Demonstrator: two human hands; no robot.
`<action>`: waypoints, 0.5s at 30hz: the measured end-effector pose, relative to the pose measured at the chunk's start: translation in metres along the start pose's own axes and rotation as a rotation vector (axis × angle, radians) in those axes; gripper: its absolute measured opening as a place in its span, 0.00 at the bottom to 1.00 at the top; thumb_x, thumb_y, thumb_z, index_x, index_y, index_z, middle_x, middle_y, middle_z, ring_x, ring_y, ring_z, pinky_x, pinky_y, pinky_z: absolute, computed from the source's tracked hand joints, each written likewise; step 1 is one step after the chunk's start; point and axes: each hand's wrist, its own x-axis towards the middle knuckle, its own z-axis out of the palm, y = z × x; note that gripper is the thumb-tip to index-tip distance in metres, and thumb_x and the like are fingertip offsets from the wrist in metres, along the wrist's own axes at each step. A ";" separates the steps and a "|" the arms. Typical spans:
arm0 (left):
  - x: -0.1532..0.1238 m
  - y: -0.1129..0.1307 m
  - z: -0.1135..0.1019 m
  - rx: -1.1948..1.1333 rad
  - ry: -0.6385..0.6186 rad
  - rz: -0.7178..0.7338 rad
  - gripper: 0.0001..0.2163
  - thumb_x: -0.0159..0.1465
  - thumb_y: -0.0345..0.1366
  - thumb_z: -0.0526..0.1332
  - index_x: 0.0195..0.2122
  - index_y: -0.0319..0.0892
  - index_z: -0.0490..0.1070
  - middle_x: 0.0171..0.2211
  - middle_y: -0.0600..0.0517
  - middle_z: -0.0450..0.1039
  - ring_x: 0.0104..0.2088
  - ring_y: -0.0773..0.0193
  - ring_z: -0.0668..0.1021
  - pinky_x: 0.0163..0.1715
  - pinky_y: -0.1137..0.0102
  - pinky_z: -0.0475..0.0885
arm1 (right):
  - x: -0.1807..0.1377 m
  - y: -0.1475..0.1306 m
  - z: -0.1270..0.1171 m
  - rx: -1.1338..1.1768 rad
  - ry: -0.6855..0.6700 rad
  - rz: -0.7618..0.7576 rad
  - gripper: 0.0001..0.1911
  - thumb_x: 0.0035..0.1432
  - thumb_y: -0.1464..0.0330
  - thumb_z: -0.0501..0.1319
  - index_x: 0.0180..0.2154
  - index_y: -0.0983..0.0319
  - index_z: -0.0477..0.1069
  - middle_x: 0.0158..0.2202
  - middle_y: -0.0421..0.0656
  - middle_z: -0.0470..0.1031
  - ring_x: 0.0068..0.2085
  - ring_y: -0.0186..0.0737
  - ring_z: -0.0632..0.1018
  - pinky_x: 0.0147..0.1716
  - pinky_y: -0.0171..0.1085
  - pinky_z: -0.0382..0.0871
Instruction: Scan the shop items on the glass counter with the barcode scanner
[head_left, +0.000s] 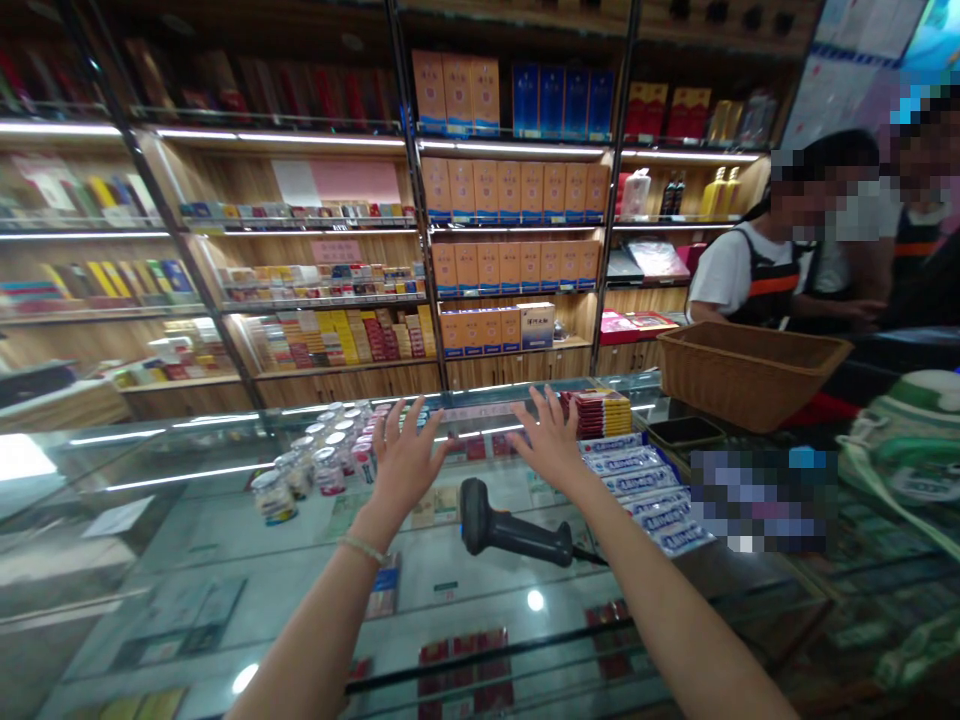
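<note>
Both my arms reach forward over a glass counter (187, 590). My left hand (405, 455) is open, fingers spread, holding nothing; a thin bracelet circles its wrist. My right hand (551, 440) is open too, fingers spread, empty. A black barcode scanner (514, 530) lies on the glass below and between my hands. Several small white-lidded jars (319, 465) stand just left of my left hand. A stack of red boxes (600, 412) and a row of blue-and-white packets (645, 485) lie to the right of my right hand.
A woven basket (750, 370) and a small black tray (686, 432) sit on the counter at the right. Two people (757, 270) stand behind it at the far right. Lit shelves of boxes (510, 260) fill the back wall. A green-and-white bag (911, 450) rests at the right edge.
</note>
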 end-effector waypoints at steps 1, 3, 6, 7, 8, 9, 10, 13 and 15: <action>0.000 -0.001 -0.002 0.008 -0.002 -0.005 0.22 0.69 0.46 0.58 0.61 0.47 0.73 0.69 0.41 0.63 0.70 0.39 0.58 0.69 0.41 0.49 | -0.001 0.000 0.002 0.001 -0.002 -0.004 0.26 0.69 0.54 0.56 0.65 0.52 0.66 0.74 0.51 0.53 0.74 0.58 0.50 0.68 0.68 0.38; 0.000 -0.002 -0.005 0.013 -0.006 -0.015 0.21 0.69 0.45 0.59 0.61 0.47 0.73 0.69 0.41 0.62 0.70 0.38 0.59 0.68 0.41 0.49 | -0.002 -0.001 0.004 0.001 -0.006 -0.013 0.26 0.69 0.54 0.57 0.65 0.52 0.66 0.74 0.51 0.53 0.74 0.58 0.50 0.68 0.68 0.38; 0.000 -0.004 -0.007 0.008 0.010 -0.018 0.22 0.69 0.45 0.59 0.61 0.46 0.73 0.70 0.42 0.61 0.70 0.39 0.59 0.69 0.41 0.48 | -0.003 -0.002 0.005 0.001 -0.014 -0.020 0.26 0.69 0.55 0.57 0.65 0.52 0.67 0.74 0.50 0.53 0.74 0.59 0.50 0.68 0.68 0.38; 0.000 -0.006 -0.007 0.008 0.023 -0.019 0.22 0.69 0.45 0.59 0.61 0.46 0.72 0.70 0.42 0.61 0.71 0.39 0.58 0.69 0.41 0.47 | -0.003 -0.003 0.004 0.002 -0.017 -0.023 0.26 0.69 0.55 0.57 0.65 0.52 0.67 0.74 0.51 0.53 0.74 0.58 0.50 0.68 0.68 0.38; 0.000 -0.008 -0.006 0.011 0.038 -0.020 0.21 0.68 0.45 0.59 0.61 0.46 0.73 0.70 0.42 0.61 0.71 0.40 0.58 0.69 0.41 0.46 | -0.002 -0.003 0.002 0.003 -0.021 -0.029 0.26 0.69 0.55 0.56 0.65 0.52 0.66 0.74 0.51 0.53 0.74 0.58 0.50 0.68 0.68 0.38; 0.000 -0.010 -0.005 0.016 0.050 -0.020 0.21 0.68 0.44 0.59 0.61 0.46 0.73 0.70 0.42 0.61 0.71 0.40 0.58 0.69 0.42 0.46 | -0.001 -0.004 0.000 0.006 -0.027 -0.037 0.26 0.69 0.55 0.56 0.65 0.52 0.66 0.74 0.51 0.53 0.74 0.58 0.51 0.68 0.68 0.38; -0.001 -0.012 -0.004 0.023 0.060 -0.021 0.21 0.68 0.44 0.60 0.61 0.46 0.73 0.70 0.42 0.61 0.71 0.40 0.58 0.70 0.42 0.45 | 0.000 -0.005 -0.002 0.010 -0.033 -0.048 0.26 0.69 0.55 0.56 0.65 0.52 0.66 0.74 0.51 0.53 0.74 0.58 0.51 0.68 0.68 0.37; -0.003 -0.019 0.002 0.047 0.066 -0.025 0.21 0.68 0.43 0.60 0.60 0.46 0.73 0.70 0.41 0.60 0.71 0.40 0.57 0.70 0.41 0.42 | 0.006 -0.010 -0.008 0.026 -0.065 -0.079 0.26 0.70 0.54 0.56 0.65 0.52 0.66 0.74 0.50 0.53 0.74 0.57 0.49 0.68 0.69 0.37; -0.004 -0.023 0.005 0.051 0.067 -0.039 0.21 0.67 0.42 0.61 0.60 0.47 0.73 0.71 0.42 0.59 0.72 0.41 0.56 0.70 0.41 0.40 | 0.011 -0.017 -0.011 0.045 -0.097 -0.092 0.26 0.70 0.54 0.56 0.65 0.51 0.66 0.74 0.50 0.52 0.75 0.58 0.48 0.68 0.69 0.37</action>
